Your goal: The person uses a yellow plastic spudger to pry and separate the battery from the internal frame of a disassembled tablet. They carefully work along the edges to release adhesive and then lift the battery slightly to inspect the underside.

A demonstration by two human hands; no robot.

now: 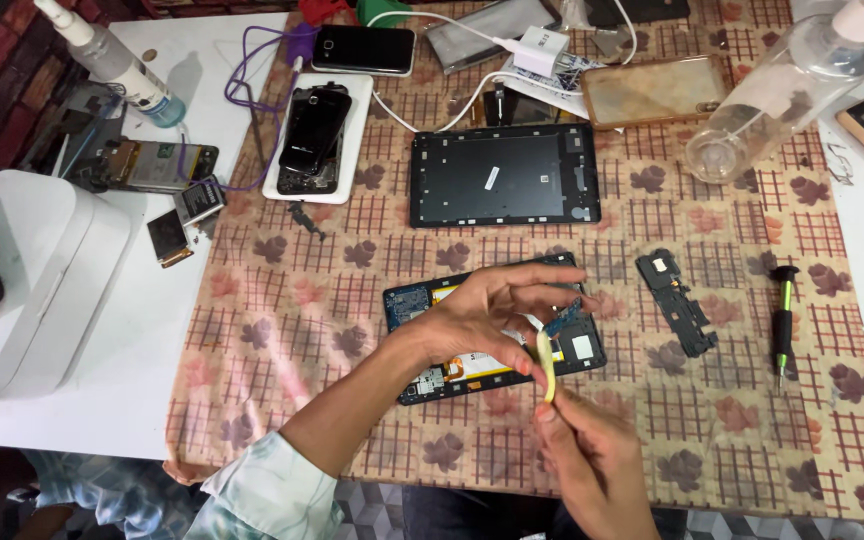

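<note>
On the far left of the table, a white machine sits beside a spray bottle and loose phone parts; none of it is in play. Nearer the middle, your left hand hovers over the opened tablet, fingers curled, pinching a small blue circuit board just above the tablet's right end. Your right hand, near the table's front edge, is closed around a pale yellow pry tool, its tip pointing up toward that board and nearly touching it. You look to be in the middle of freeing the board; the next move likely calls for a gentle, steady lever at its edge. Far of the tablet lies the black back cover; right of it, a black frame piece and a green-handled screwdriver.
</note>
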